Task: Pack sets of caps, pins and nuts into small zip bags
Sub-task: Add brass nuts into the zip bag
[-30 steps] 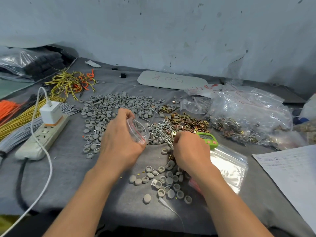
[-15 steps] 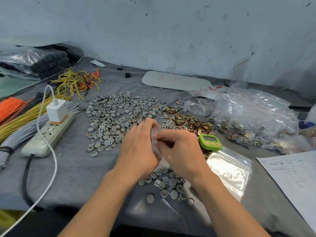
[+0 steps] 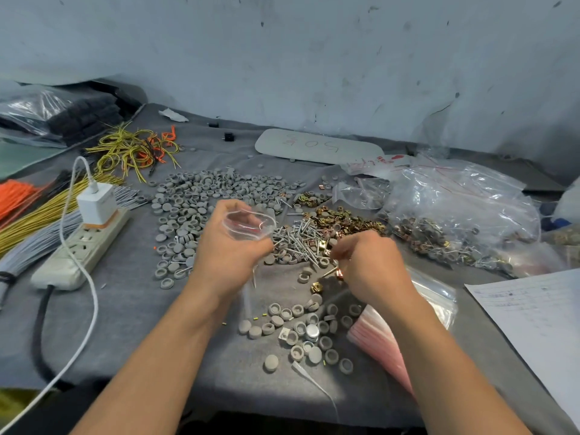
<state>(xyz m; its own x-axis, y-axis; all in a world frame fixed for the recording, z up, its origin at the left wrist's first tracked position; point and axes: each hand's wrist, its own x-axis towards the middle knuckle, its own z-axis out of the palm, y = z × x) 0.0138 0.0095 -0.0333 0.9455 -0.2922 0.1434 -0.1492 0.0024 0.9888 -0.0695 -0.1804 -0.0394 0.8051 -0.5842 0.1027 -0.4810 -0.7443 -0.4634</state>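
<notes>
Left hand: my left hand [image 3: 232, 252] is curled round a small zip bag [image 3: 248, 224], gripping its lower part; the bag's mouth gapes open above the fingers.
Small zip bag: clear and lifted off the grey cloth [image 3: 125, 309], just at 9 o'clock of the pins [image 3: 298, 243].
Right hand: my right hand [image 3: 370, 265] sits at 3 o'clock of the left one, fingers curled in at the pins' near edge; I cannot tell whether they pinch anything.
Caps: the big grey spread of caps [image 3: 201, 199] lies at 11 o'clock of the left hand; a smaller cluster [image 3: 301, 328] lies at 6 o'clock, between my forearms.
Nuts: the brass nuts [image 3: 342, 215] lie at 12 o'clock of the right hand, touching the pins.
Spare bags: flat empty bags [image 3: 433, 296] lie under my right wrist.
Large bag: a big bag of mixed parts [image 3: 455, 215] lies at 2 o'clock.
Power strip: the power strip [image 3: 81, 246] lies at 9 o'clock, with a white charger [image 3: 95, 204] plugged in.
Paper: a written sheet [image 3: 539, 324] lies at 4 o'clock.
</notes>
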